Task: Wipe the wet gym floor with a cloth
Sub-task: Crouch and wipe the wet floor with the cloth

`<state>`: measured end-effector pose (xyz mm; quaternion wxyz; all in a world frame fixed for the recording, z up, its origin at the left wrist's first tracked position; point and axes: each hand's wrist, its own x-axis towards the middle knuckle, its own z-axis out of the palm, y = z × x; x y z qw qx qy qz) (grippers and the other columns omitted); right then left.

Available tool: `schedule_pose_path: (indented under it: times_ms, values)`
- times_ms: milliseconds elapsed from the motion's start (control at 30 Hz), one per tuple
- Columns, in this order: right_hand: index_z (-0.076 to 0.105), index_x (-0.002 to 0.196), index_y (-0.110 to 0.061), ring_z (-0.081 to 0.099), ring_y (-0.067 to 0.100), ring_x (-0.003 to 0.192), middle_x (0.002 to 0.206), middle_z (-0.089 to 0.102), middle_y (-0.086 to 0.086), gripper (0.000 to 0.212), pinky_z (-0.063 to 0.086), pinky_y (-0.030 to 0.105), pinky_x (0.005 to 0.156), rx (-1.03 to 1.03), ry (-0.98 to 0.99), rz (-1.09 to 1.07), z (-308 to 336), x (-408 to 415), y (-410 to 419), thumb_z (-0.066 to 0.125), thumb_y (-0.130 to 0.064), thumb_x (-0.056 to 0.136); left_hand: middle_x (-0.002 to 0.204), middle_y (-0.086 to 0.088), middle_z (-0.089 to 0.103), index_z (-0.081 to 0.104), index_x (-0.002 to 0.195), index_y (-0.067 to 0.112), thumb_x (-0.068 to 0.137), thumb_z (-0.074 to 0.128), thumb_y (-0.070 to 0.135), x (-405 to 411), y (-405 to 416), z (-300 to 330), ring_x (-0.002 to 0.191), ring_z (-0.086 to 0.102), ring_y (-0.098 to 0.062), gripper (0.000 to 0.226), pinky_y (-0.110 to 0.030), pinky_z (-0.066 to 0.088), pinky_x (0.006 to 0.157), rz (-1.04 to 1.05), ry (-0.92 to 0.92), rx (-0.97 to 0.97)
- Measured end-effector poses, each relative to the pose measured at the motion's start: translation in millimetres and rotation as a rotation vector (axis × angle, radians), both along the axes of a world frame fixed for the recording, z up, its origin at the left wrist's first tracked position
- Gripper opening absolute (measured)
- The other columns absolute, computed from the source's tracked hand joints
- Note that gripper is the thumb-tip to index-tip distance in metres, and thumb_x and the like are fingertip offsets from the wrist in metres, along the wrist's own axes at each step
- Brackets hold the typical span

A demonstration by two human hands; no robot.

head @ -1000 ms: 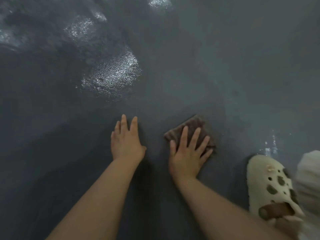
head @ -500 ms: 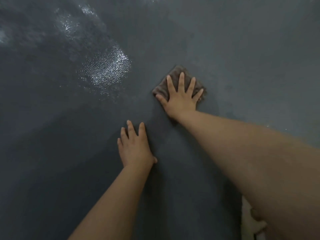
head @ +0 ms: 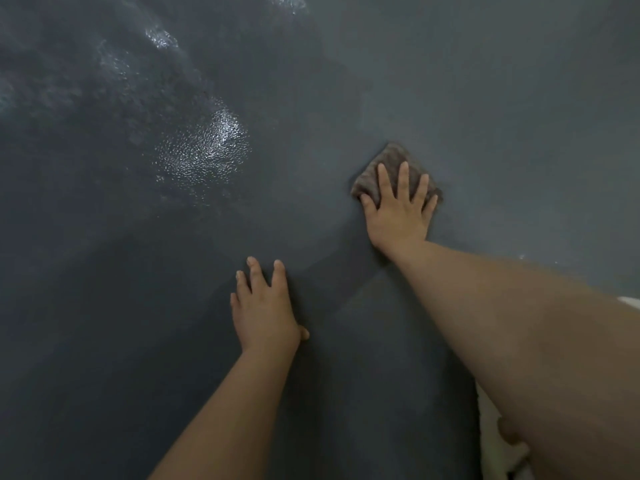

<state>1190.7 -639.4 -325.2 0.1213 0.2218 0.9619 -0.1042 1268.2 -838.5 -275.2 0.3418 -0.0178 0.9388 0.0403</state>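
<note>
1. The floor [head: 485,81] is the big thing here, just one, dark grey. One shiny wet patch [head: 204,147] is seen left of the cloth, with more glare further up-left, so plenty is judged left to wipe.
2. Two bare arms are counted, both stretched out over the floor.
3. Two hands: the left hand [head: 263,310] is laid flat on the floor with fingers straight, nothing held, and looks used as a prop. It hasn't really been moved over the last second.
4. The right hand [head: 398,213] is spread flat on top of the cloth, pressing, not gripping. It's been pushed forward from near the body, then shifted right, well apart from the left hand.
5. One brown cloth [head: 391,159], folded small, is pinned to the floor under the right fingers, so a wipe stroke is reckoned underway, away from the wet patch though.
</note>
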Motion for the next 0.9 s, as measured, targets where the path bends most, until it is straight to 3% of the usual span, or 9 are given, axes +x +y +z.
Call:
schedule_pose_path:
  times_ms: [200, 467, 567, 667, 800, 900]
  values:
    - [0.004, 0.15, -0.039, -0.012, 0.033, 0.144, 0.16, -0.007, -0.003, 0.062, -0.006, 0.053, 0.115, 0.017, -0.016, -0.206, -1.5, 68.9, 23.2, 0.027, -0.057, 0.096, 0.157, -0.01, -0.014, -0.007, 0.15, 0.028, 0.077, 0.067, 0.056, 12.8, -16.1, 1.3, 0.146, -0.003, -0.029, 0.107, -0.041, 0.011, 0.118, -0.084, 0.045, -0.004]
    - [0.004, 0.15, -0.036, -0.01, 0.035, 0.144, 0.16, -0.006, 0.001, 0.062, -0.003, 0.057, 0.113, -0.006, -0.065, -0.306, 3.9, 132.2, -2.8, 0.028, -0.055, 0.096, 0.158, -0.009, -0.009, 0.001, 0.151, 0.026, 0.086, 0.062, 0.046, 59.6, -31.7, 10.6, 0.146, 0.002, -0.028, 0.092, -0.038, 0.014, 0.117, 0.039, 0.067, 0.01]
    - [0.019, 0.15, -0.033, 0.005, 0.043, 0.143, 0.159, 0.01, 0.009, 0.061, 0.005, 0.063, 0.11, -0.022, -0.034, -0.273, 1.9, 160.9, -39.6, 0.03, -0.055, 0.094, 0.158, -0.008, -0.008, 0.003, 0.151, 0.025, 0.085, 0.065, 0.043, 74.6, -36.8, 13.6, 0.146, 0.003, -0.028, 0.092, -0.038, 0.015, 0.116, 0.096, 0.048, 0.007]
    - [0.046, 0.139, -0.024, 0.033, 0.05, 0.13, 0.145, 0.041, 0.018, 0.063, 0.021, 0.067, 0.102, -0.028, 0.034, -0.14, -1.5, 198.9, -83.2, 0.033, -0.053, 0.084, 0.158, -0.009, -0.007, 0.005, 0.151, 0.025, 0.083, 0.068, 0.04, 90.6, -41.3, 13.9, 0.146, 0.003, -0.029, 0.094, -0.039, 0.016, 0.116, 0.14, 0.034, 0.003]
    - [0.036, 0.138, -0.031, 0.026, 0.044, 0.132, 0.147, 0.032, 0.013, 0.062, 0.005, 0.06, 0.107, -0.048, -0.036, 0.355, 0.2, 260.3, -127.2, 0.033, -0.055, 0.081, 0.158, -0.009, -0.012, 0.0, 0.151, 0.026, 0.083, 0.07, 0.031, 112.2, -48.0, 14.8, 0.146, -0.001, -0.028, 0.097, -0.038, 0.015, 0.116, 0.172, -0.021, -0.02]
    - [0.044, 0.136, -0.036, 0.026, 0.042, 0.133, 0.146, 0.039, 0.009, 0.061, 0.005, 0.059, 0.107, -0.048, -0.024, 0.644, -5.4, 260.2, -118.2, 0.032, -0.059, 0.081, 0.156, -0.011, -0.016, -0.004, 0.151, 0.027, 0.083, 0.07, 0.026, 127.4, -57.1, 12.6, 0.145, -0.004, -0.03, 0.101, -0.038, 0.014, 0.117, 0.21, -0.05, -0.087]
